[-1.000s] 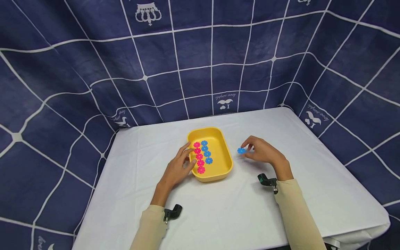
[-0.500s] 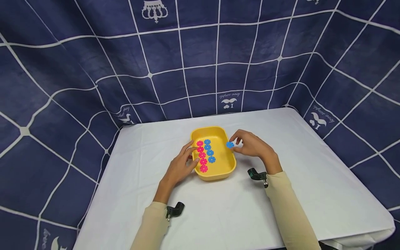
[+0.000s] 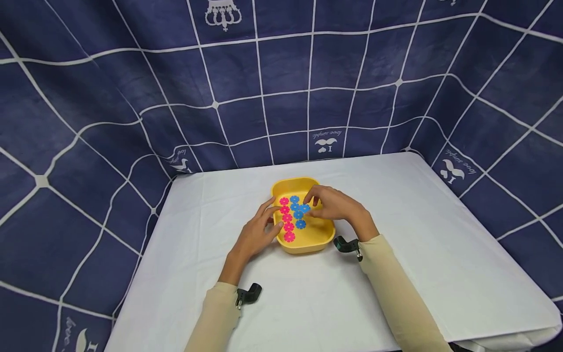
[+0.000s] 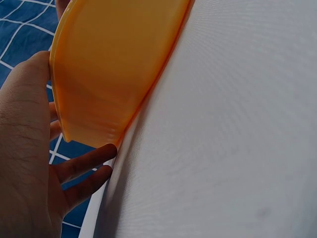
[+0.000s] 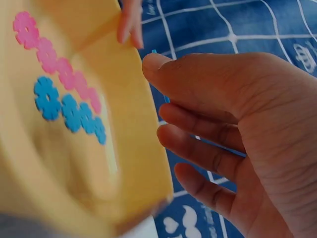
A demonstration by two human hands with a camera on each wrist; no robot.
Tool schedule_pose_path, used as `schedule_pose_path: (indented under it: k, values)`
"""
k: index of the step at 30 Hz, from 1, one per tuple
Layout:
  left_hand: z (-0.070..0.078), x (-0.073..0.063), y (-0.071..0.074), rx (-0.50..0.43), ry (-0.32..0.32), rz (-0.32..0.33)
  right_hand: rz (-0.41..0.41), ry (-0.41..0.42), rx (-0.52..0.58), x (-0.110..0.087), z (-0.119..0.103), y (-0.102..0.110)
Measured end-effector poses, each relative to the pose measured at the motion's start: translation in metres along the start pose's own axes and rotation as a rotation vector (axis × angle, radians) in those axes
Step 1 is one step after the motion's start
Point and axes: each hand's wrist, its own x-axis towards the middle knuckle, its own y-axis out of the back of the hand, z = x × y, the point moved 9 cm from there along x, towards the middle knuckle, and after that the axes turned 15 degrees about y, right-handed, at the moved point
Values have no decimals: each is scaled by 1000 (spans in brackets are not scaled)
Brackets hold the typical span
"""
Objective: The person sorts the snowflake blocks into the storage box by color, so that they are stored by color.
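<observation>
Head view: right hand (image 3: 336,205) fingers pinch blue flower (image 3: 305,209) over yellow tray (image 3: 308,240); left hand (image 3: 257,233) fingers spread.

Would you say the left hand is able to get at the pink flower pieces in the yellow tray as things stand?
Probably yes: the left hand rests on the yellow tray rim beside the pink flower pieces, with nothing covering them.

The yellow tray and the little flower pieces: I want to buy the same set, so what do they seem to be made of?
The yellow tray looks like moulded plastic: one even colour, rounded corners, a thin smooth wall with a soft sheen. The pink flower pieces and blue flower pieces look like thin, flat plastic with crisp notched edges and bright solid colour, though foam cannot be ruled out.
</observation>
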Motion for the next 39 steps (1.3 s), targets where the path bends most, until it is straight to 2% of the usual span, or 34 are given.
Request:
schedule_pose_path:
  k: [13, 17, 21, 28, 39]
  values:
    - [2, 0, 2, -5, -24, 3, -202, 64, -34, 34, -11, -25]
    - [3, 0, 3, -3, -31, 2, -290, 44, -65, 41, -8, -32]
    - [2, -1, 3, -2, -31, 4, -386, 67, -97, 48, -8, -42]
    - [1, -1, 1, -4, -15, -4, -507, 132, -137, 52, -8, -58]
    - [1, 1, 1, 7, -29, 5, -689, 175, -232, 54, -15, -73]
